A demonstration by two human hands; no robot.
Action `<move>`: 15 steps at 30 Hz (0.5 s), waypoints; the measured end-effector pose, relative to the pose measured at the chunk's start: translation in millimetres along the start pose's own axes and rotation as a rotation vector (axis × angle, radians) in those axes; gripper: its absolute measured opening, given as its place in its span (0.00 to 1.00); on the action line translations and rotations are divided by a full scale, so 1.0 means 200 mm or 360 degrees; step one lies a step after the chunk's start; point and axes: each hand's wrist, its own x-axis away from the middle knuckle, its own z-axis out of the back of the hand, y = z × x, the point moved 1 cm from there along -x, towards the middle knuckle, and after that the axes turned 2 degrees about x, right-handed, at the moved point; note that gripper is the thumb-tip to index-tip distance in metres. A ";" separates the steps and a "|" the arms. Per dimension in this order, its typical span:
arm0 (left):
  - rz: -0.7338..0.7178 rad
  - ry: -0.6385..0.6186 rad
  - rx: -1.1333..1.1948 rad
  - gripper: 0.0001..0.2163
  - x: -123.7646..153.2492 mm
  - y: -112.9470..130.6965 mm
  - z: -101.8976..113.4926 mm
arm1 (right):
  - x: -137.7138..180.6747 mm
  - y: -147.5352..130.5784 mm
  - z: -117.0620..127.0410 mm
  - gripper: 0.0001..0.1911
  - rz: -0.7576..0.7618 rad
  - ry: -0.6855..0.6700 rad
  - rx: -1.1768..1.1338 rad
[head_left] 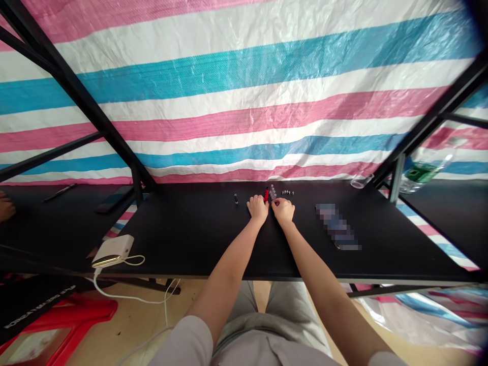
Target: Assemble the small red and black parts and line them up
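Note:
My left hand [258, 208] is over the black table, its fingers curled and closed on the lower end of a small red stick-like piece with a black tip [266, 193]. Close beside it, my right hand [284, 209] has its fingers pinched together; something small and dark shows at the fingertips, too small to name. Just beyond the hands lies a cluster of small clear-and-silver cylinders [272, 191]. A short row of similar small pieces [287, 192] is to its right. One small black piece with a clear end [236, 199] lies left of my left hand.
A blurred-out phone-shaped object [337, 226] lies at right. A clear cup [361, 181] stands at the back right, with a green-labelled bottle [421, 173] on the neighbouring table. At left sits a white box with cables [116, 248]. Another person's hand [5, 207] shows far left.

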 end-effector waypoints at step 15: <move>0.0043 0.0346 0.0891 0.10 0.20 -0.24 0.16 | 0.11 -0.17 0.08 0.11 0.0174 0.0160 -0.0334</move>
